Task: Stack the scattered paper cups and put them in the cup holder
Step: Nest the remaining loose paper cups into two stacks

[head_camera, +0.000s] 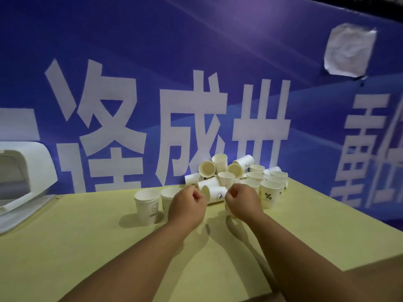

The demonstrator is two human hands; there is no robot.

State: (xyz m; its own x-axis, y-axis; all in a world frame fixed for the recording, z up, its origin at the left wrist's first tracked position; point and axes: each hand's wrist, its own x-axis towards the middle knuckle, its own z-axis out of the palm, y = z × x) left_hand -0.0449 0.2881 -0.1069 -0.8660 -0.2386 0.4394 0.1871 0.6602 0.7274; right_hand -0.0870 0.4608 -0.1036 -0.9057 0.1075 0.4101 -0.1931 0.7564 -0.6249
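Observation:
Several white paper cups [231,174] lie and stand in a heap at the table's far edge, against the blue banner. One cup with a "%" mark [269,196] stands upright at the heap's right. A lying cup [214,194] rests between my two hands. Left of the heap an upright cup [147,205] stands alone, and a second one [168,196] is partly hidden by my left hand [187,205], whose fingers are curled shut. My right hand [243,201] is also curled; a pale blurred shape sits under it and I cannot make out what it is.
The yellow-green table [98,247] runs to an edge on the right. A blue banner [152,62] with large white characters backs it, with a crumpled white sheet [349,49] stuck on. A white moulded object with an opening [24,171] sits at the far left.

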